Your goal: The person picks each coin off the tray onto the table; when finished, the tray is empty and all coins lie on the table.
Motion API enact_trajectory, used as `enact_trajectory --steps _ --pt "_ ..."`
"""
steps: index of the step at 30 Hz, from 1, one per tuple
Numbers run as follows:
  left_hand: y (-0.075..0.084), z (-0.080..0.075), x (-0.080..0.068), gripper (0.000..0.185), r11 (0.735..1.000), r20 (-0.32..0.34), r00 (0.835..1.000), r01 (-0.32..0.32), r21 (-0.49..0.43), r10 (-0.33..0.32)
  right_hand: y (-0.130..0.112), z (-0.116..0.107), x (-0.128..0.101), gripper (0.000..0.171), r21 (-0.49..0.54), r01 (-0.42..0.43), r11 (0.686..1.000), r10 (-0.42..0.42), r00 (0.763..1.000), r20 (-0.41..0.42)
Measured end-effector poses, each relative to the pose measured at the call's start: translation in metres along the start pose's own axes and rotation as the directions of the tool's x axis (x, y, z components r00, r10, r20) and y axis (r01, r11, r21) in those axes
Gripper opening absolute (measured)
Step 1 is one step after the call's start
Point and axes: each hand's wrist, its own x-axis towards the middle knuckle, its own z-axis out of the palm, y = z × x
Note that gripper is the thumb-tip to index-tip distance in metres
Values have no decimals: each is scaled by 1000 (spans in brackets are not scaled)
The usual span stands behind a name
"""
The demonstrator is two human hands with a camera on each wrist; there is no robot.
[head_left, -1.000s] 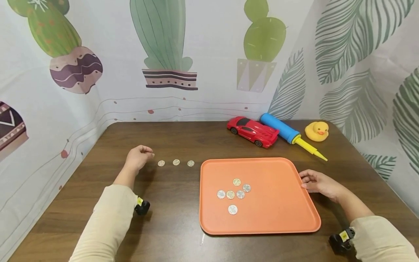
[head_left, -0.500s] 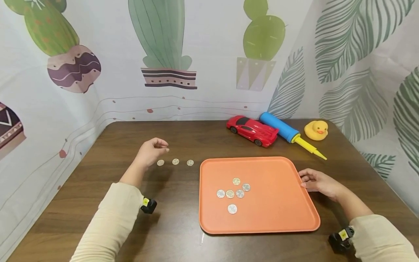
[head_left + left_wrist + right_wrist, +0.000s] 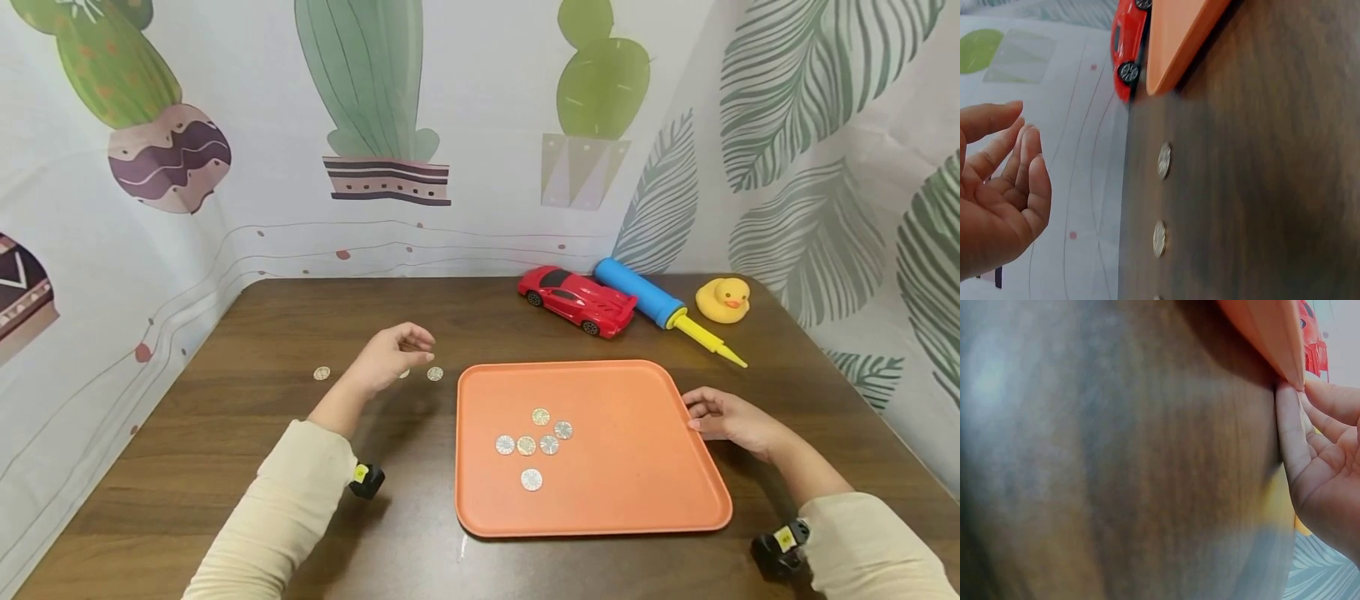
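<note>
We count six coins (image 3: 540, 416) on one tray (image 3: 637, 500). Three more coins (image 3: 322, 373) lie on the counter (image 3: 225, 467), one half hidden. One toy car (image 3: 577, 301), one pump (image 3: 660, 306), one duck (image 3: 723, 300). Two hands (image 3: 390, 357).

Bright, even light; soft shadows; right wrist view badly blurred.

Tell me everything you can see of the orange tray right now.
The orange tray is a shallow, rounded-corner square, plastic by the look, with a low raised rim. It lies flat on the dark wooden table, right of centre. Six coins rest on its left half, five clustered and one nearer the person. The right hand touches its right edge with its fingertips.
</note>
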Motion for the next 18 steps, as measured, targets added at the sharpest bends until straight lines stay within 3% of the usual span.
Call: enact_trajectory --steps 8,18 --pt "5 29 3 23 998 153 987 -57 -1 56 1 0 1 44 -7 -4 1000 4 1000 -6" --pt "15 58 9 23 986 294 944 -163 17 151 1 0 0 45 -9 -27 1000 27 1000 -16"
